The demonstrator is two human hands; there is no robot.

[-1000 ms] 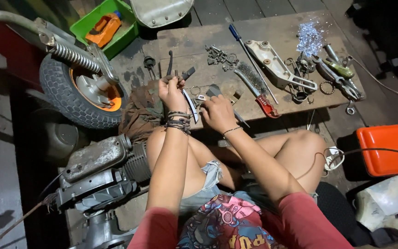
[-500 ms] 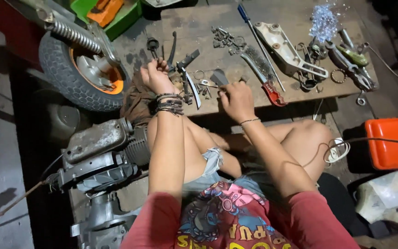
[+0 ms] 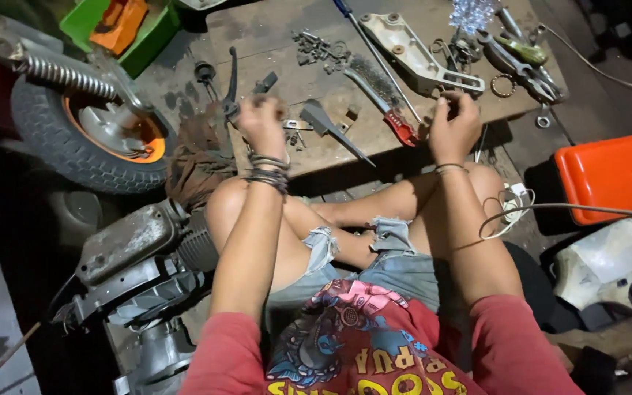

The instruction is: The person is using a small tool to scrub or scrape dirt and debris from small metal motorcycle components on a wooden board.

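The left hand (image 3: pixel 261 124) is curled into a loose fist at the near edge of the wooden board (image 3: pixel 279 33), knuckles up; its fingers seem to close on something small and dark, but what it is cannot be told from this angle. Just beyond that fist lies a thin dark lever (image 3: pixel 232 77), and right beside it, toward the other hand, a grey wedge-shaped metal piece (image 3: pixel 325 121) rests flat on the board with its thin point running away from the fist toward the board's near edge. The right hand (image 3: pixel 453 128) is also bent closed, fingertips pinched together over a small part that is too hidden to name; whether it truly grips it cannot be told. Close beside this hand, on the side toward the left hand, sits the red handle of a wire brush (image 3: pixel 385 102), whose bristled end stretches away up the board. Just past the right hand's knuckles lies a pale cast metal bracket (image 3: pixel 415 51) with round holes, and a long screwdriver (image 3: pixel 374 47) with a blue handle crosses between bracket and brush. Farther out from the right hand are pliers (image 3: pixel 524 66) and loose rings. Well off to the outside of the left hand stands a small wheel (image 3: pixel 85 139) with an orange hub, and well off to the outside of the right hand an orange case (image 3: pixel 612 179).
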